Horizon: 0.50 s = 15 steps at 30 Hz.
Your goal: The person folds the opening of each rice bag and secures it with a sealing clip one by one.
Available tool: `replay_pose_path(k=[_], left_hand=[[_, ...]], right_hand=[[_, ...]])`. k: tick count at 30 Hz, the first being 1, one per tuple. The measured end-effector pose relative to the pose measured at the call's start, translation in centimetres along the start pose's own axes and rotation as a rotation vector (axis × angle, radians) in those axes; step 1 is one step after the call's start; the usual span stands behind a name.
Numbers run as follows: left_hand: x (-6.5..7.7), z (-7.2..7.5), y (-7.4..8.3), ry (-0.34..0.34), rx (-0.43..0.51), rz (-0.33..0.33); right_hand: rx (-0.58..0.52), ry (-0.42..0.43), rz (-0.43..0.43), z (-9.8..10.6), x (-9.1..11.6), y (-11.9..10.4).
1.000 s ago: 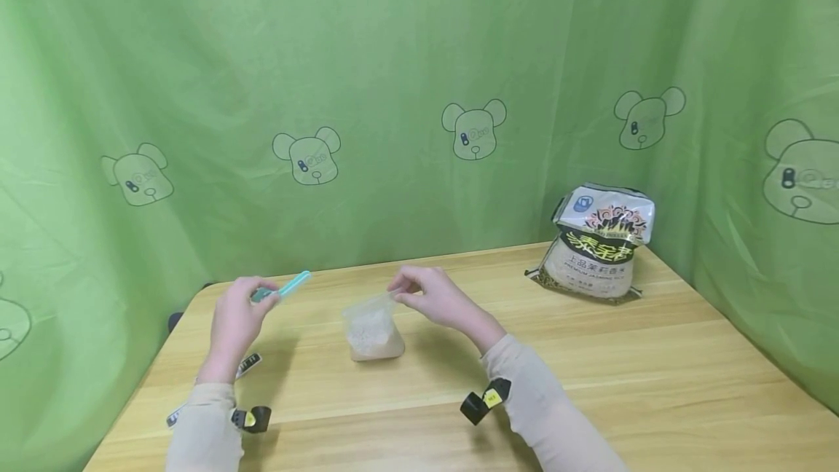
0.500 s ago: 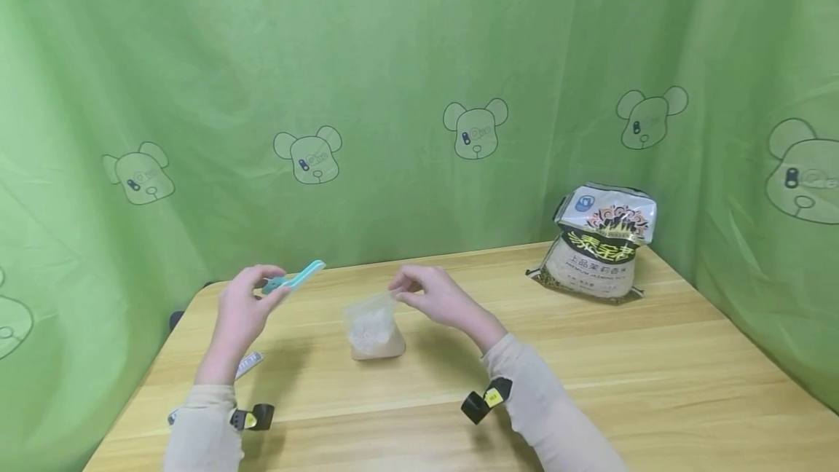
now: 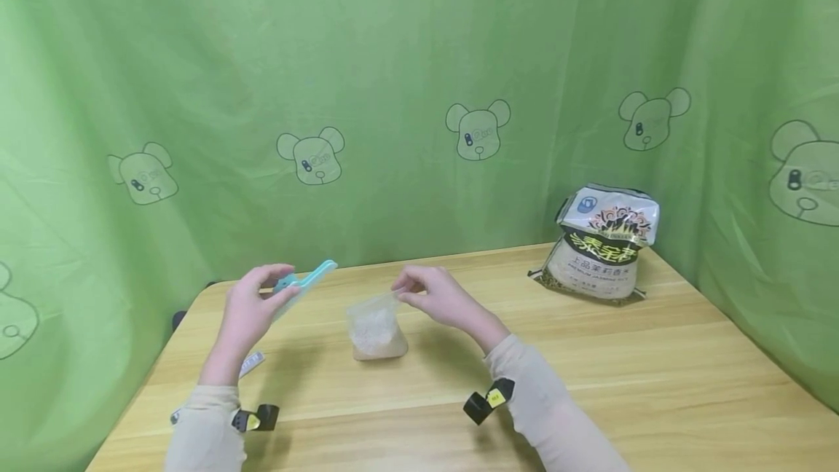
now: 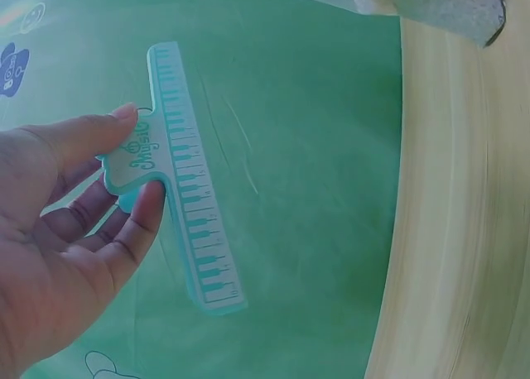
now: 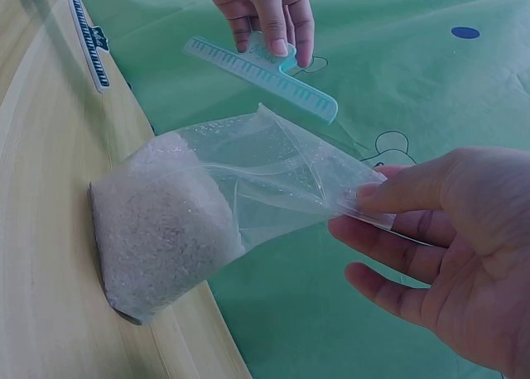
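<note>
My left hand (image 3: 250, 306) grips a teal clip (image 4: 195, 189) by its handle, thumb on one side and fingers on the other. A piano-key pattern runs along the clip's long bar, and "Music" is printed on the handle. Between the hands stands a clear plastic bag (image 5: 166, 222) partly filled with rice, its base on the wooden table (image 3: 406, 414). My right hand (image 3: 438, 297) pinches the bag's top edge and holds the slack upper part stretched upward. The clip is in the air to the left of the bag, apart from it.
A large printed rice sack (image 3: 596, 246) leans at the table's back right. Near my left forearm lie a dark piano-key clip (image 5: 89, 44) and a pale one (image 3: 252, 363), partly covered by the arm. A green curtain (image 3: 393, 93) hangs behind the table.
My left hand has moved slightly right and up, bringing the teal clip nearer the bag; the clip's angle has changed. My right hand and the bag have hardly moved.
</note>
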<state>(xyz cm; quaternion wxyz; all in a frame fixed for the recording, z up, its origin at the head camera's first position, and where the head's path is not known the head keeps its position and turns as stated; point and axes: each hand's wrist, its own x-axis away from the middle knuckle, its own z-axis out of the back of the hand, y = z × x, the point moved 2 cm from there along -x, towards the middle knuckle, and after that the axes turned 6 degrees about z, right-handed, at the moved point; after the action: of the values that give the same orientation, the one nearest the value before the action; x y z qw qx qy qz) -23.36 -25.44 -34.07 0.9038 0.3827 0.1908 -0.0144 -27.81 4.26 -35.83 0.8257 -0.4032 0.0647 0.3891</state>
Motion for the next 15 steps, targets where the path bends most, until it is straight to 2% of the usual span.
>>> replay_pose_path(k=[10, 15], left_hand=[[0.04, 0.17, 0.06, -0.092, 0.043, 0.079], [0.07, 0.15, 0.02, -0.142, 0.081, 0.091]], right_hand=[[0.002, -0.005, -0.018, -0.07, -0.04, 0.18], [-0.005, -0.003, -0.018, -0.1, -0.03, 0.28]])
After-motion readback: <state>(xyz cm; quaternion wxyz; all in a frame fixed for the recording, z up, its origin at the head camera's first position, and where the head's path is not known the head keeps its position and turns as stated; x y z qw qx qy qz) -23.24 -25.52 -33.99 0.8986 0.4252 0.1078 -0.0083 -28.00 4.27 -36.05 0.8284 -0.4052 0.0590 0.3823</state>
